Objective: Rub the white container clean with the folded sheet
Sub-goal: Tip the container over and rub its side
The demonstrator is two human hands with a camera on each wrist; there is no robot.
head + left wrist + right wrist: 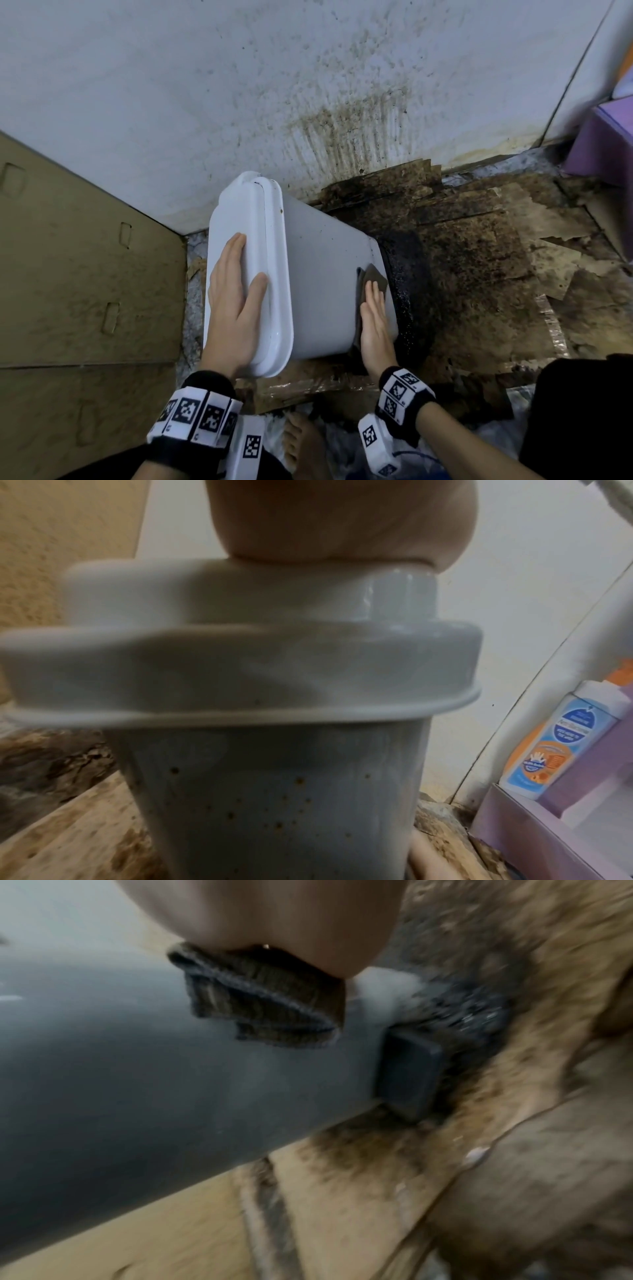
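Container (pixel 318 274) lies tilted at frame centre on stained cardboard (pixel 479 267), lid (pixel 246 274) toward 9 o'clock, base toward 3 o'clock. Left hand (pixel 233 301) rests flat on the lid, fingers straight, thumb spread. Right hand (pixel 375 325), fingers straight and together, presses the sheet (pixel 371 277) against the container's side, near the base.

The right hand (pixel 375 320) covers most of the folded sheet (pixel 371 279), leaving only its far corner and left edge showing. The white container (pixel 322 274) hides the floor under it, and its base is lost in dark grime. Both wrist views are blurred; the small print on the bottle (pixel 561 739) at right is unreadable, its top cut off.
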